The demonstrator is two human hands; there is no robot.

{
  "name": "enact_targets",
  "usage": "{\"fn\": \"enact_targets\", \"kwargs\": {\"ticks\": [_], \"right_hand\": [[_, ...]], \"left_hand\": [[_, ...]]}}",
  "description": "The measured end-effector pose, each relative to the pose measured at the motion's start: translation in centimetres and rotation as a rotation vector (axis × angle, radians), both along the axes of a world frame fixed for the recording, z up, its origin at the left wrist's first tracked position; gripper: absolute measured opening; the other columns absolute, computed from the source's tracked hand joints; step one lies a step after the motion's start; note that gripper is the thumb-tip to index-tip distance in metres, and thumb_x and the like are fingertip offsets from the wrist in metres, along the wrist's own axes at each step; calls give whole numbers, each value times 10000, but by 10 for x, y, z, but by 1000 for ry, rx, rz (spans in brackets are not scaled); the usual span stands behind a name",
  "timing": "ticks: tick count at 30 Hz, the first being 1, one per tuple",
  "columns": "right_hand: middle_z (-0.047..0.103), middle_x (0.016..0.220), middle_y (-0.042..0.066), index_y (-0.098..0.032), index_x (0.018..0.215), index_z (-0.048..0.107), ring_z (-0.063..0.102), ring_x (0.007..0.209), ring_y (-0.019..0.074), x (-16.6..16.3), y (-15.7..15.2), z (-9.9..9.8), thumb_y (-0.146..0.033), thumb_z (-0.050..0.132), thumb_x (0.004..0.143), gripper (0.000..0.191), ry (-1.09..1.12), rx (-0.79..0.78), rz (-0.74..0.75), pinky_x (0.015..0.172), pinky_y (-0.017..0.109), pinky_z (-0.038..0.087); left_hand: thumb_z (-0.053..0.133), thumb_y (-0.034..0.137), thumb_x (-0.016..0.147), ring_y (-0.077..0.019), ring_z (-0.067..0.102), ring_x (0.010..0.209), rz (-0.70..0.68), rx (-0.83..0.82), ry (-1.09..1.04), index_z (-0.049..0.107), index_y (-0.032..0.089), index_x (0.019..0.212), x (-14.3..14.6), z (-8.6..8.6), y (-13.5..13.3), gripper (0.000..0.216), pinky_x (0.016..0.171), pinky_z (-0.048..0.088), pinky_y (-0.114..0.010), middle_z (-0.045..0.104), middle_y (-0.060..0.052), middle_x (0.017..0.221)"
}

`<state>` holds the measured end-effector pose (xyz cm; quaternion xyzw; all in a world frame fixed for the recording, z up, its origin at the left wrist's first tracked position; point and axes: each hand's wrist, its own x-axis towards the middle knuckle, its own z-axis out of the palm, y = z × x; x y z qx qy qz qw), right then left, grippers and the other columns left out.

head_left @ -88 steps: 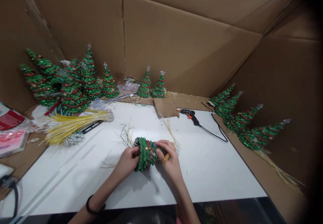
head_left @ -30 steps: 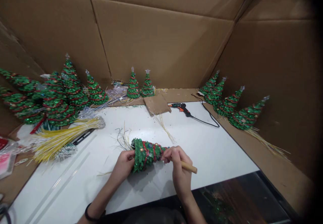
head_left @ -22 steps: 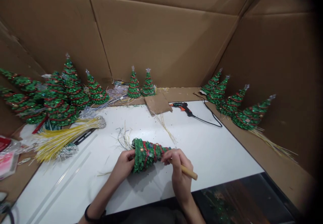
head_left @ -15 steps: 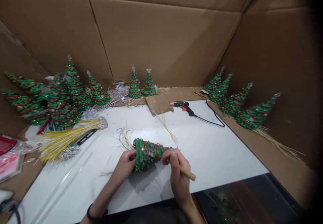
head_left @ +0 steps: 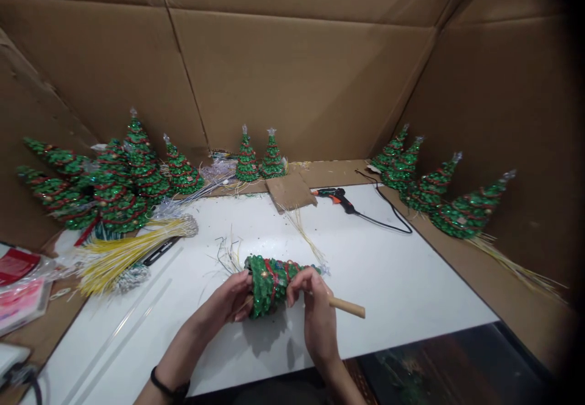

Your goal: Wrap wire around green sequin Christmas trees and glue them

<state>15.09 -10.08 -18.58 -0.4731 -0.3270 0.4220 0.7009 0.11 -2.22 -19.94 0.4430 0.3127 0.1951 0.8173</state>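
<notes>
One green tree [head_left: 266, 286], tipped on its side, both hands in on it!

Nearest first, and a dark band [head_left: 168, 385] circles the left wrist. Up from it, the left hand [head_left: 235, 298] has its grip curled against the tree's wide base, fingers bent and closed on the rim. Across to the right hand [head_left: 315, 307]: a loosely closed grip, with a tan rod [head_left: 348, 307] lying through it, one end sticking out to the right and the other hidden by the fingers. Those bent fingertips are right by the tree's narrow upper part!

And the tree itself, red garland wound around it, sits in the front middle of the white counter [head_left: 402, 283], tip to the right. Whether it touches the surface, I cannot tell.

Just beyond the base, loose wires [head_left: 228, 256] fan out. Off left, a thick bundle of yellow strands [head_left: 132, 245]. Farther up, a glue gun [head_left: 338, 199], nozzle close to a flat cardboard piece [head_left: 291, 192]. More trees [head_left: 470, 211] line the right edge, others crowd the left, and two small ones stand at the back before the tall cardboard wall [head_left: 297, 82].
</notes>
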Motion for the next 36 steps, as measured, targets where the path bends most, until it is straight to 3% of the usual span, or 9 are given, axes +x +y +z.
{"fn": "enact_targets", "kwargs": {"ticks": [4, 11, 17, 24, 29, 36], "right_hand": [[482, 550, -25, -184, 686, 498, 449, 543, 111, 0, 2, 6, -444, 317, 936, 403, -71, -13, 11, 578, 243, 346], [443, 496, -44, -185, 687, 479, 405, 483, 100, 6, 11, 2, -433, 326, 929, 378, 3, -28, 9, 523, 233, 319], [424, 481, -44, -185, 656, 442, 384, 471, 98, 6, 14, 18, -404, 326, 916, 360, -46, -73, 29, 504, 231, 298], [272, 446, -67, -211, 534, 253, 237, 440, 89, 3, 24, 19, -406, 396, 858, 405, -64, -82, -43, 481, 247, 271], [240, 456, -73, -217, 517, 247, 220, 463, 96, -1, 25, 19, -423, 404, 848, 421, -82, -90, -68, 664, 288, 389], [211, 458, -88, -215, 518, 227, 185, 464, 87, -1, 24, 17, -433, 410, 848, 435, -48, -84, -46, 876, 356, 385]], "left_hand": [[546, 597, 742, -31, 188, 387, 22, 12, 97, 530, 128, 623, 9, 4, -5, 484, 365, 107, -203, 382, 45, 474], [638, 651, 620, -28, 196, 399, 43, -52, 134, 494, 139, 607, 11, 7, -7, 531, 378, 71, -199, 331, 68, 463], [683, 662, 542, -27, 217, 373, 15, -125, 116, 352, 179, 519, 8, 2, -4, 586, 384, 59, -209, 299, 81, 412], [676, 633, 598, -29, 213, 392, -31, -140, 37, 376, 173, 564, 5, -4, -1, 550, 366, 65, -189, 324, 75, 435], [701, 591, 605, -39, 244, 399, -12, -158, -45, 419, 168, 587, 8, -4, -3, 508, 322, 159, -153, 304, 82, 450], [696, 588, 611, -54, 307, 374, 26, -84, -76, 444, 160, 522, 12, -8, -5, 505, 344, 379, -177, 312, 73, 408]]}}
